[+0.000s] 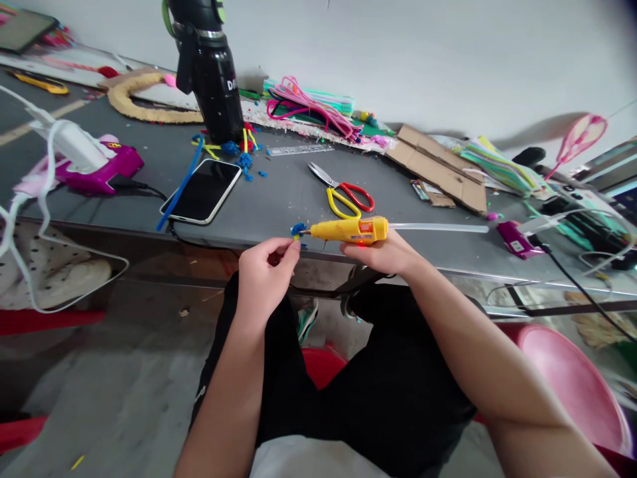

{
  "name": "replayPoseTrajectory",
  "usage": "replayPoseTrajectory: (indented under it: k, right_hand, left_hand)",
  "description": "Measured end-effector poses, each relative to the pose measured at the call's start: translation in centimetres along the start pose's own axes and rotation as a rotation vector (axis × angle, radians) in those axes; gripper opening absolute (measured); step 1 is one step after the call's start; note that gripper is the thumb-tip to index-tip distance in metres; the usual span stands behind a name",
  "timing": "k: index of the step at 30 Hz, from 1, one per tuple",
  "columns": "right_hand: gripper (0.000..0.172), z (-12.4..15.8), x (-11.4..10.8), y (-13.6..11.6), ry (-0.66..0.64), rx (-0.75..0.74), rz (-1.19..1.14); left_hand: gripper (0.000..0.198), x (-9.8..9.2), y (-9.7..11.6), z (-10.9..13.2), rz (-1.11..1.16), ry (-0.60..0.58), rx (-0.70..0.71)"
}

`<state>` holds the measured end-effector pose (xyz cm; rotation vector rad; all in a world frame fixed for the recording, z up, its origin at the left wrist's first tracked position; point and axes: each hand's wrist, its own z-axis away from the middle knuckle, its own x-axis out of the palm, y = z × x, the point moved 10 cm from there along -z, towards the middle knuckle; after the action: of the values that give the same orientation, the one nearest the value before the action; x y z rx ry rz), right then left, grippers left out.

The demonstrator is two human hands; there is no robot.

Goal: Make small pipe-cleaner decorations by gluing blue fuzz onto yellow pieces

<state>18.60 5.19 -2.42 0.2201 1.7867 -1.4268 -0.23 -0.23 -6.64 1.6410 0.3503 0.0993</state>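
My right hand (381, 251) is closed around a yellow hot glue gun (348, 230), with a long glue stick (438, 228) sticking out of its back and a red light glowing on it. The gun's nozzle points left and meets, or nearly meets, a small blue fuzzy piece (298, 229) with a bit of yellow. Between thumb and fingertips, my left hand (269, 262) pinches that piece at the table's front edge. Just beyond the gun lie scissors (343, 192) with one red and one yellow handle, blades spread a little.
A smartphone (203, 190) with a blue pipe cleaner (182, 186) across it lies left, near a black bottle (213, 86). Purple power sockets (107, 174) with white cables stand at both ends. Cardboard (438, 166), a clear ruler (301, 151) and pink cords (318, 109) lie toward the wall.
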Motion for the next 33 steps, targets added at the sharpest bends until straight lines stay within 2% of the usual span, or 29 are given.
replayPoseTrajectory:
  k: [9, 33]
  right_hand:
    - [0.012, -0.13, 0.52, 0.1, -0.038, 0.046, -0.035]
    - [0.02, -0.08, -0.03, -0.39, 0.0, 0.011, 0.057]
  left_hand:
    - [0.019, -0.09, 0.01, 0.0, 0.003, -0.002, 0.003]
    - [0.018, -0.02, -0.02, 0.02, 0.005, -0.01, -0.006]
